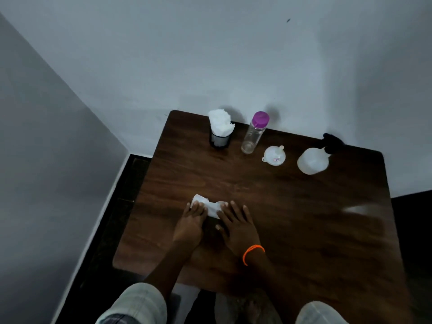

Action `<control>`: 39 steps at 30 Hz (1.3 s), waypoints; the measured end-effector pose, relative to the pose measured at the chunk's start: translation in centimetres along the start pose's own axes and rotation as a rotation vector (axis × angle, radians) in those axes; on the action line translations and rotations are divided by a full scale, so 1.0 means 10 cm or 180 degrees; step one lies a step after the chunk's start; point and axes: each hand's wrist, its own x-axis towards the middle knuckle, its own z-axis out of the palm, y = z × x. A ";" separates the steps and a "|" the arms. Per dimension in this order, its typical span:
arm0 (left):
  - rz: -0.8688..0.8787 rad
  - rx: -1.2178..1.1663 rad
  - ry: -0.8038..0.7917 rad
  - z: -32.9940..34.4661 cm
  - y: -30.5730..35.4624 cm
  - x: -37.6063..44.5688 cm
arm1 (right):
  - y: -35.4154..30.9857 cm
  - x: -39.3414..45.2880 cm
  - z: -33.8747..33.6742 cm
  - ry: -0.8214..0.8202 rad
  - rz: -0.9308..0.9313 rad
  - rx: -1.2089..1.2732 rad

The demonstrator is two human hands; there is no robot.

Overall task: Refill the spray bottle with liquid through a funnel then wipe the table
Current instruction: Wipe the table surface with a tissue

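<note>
both hands press flat on a white tissue [209, 206] on the desk [304, 230], so the wiping step looks under way. the left hand [190, 224] covers the tissue's left end and the right hand [238, 228], with an orange band at its wrist, covers the right end; the fingers of both are spread and lie on the tissue, pinning it rather than clenching it. beyond the tissue, near the far desk edge, stand a holder of tissues [219, 129] and a clear bottle [253, 133] with a purple cap on, which looks nearly empty. right of that bottle the funnel [274, 155] lies loose on the desk, and further right stands the spray bottle [314, 159] with its black head fitted. by that layout the refill seems finished, though the liquid level in the spray bottle cannot be made out. most of the desk is left to wipe.
</note>
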 end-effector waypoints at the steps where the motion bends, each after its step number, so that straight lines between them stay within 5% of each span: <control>1: 0.0093 -0.0006 -0.0066 -0.03 0.11 0.05 | 0.13 -0.06 -0.01 0.0001 0.0061 -0.0031; 10: 0.1185 0.0863 -0.0955 -0.12 1.61 0.50 | 1.05 -1.08 -0.04 -0.0103 0.1350 -0.0027; 16: 0.1604 0.1106 -0.0859 -0.19 1.97 0.86 | 1.20 -1.33 -0.08 -0.0142 0.1895 0.0051; 21: 0.1680 0.1013 -0.0694 -0.32 1.59 1.14 | 1.11 -0.89 -0.18 0.0050 0.1943 0.0243; 28: 0.0902 0.0542 -0.0268 -0.57 0.75 1.18 | 0.68 0.06 -0.33 -0.0053 0.1401 0.0467; 39: -0.0084 -0.0174 0.0244 -0.38 -0.57 0.11 | -0.53 0.59 -0.06 -0.0256 0.0254 0.0253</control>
